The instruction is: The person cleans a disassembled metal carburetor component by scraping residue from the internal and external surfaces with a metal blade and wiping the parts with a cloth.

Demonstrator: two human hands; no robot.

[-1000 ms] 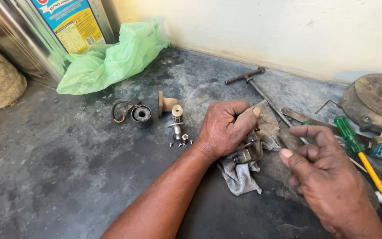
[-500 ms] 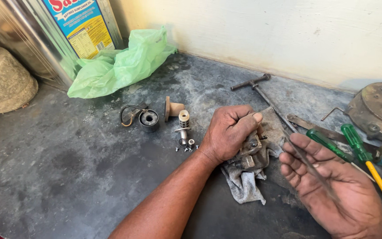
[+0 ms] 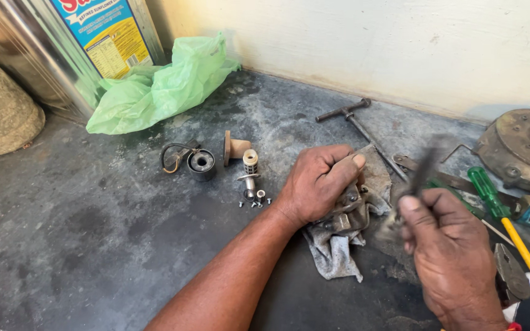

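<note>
On the desk [image 3: 93,245], the left hand [image 3: 320,181] clamps a small metal part [image 3: 345,211] against a grey rag [image 3: 338,251]; the right hand [image 3: 449,251] pinches a thin blurred tool [image 3: 421,171]. Cleaning seems underway; next calls for steady aim at the part.

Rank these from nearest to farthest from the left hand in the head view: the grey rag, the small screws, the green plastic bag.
From the left hand:
1. Grey rag, directly beneath it, touching.
2. Small screws, on the floor just to its left.
3. Green plastic bag, far off toward the wall, upper left.
</note>
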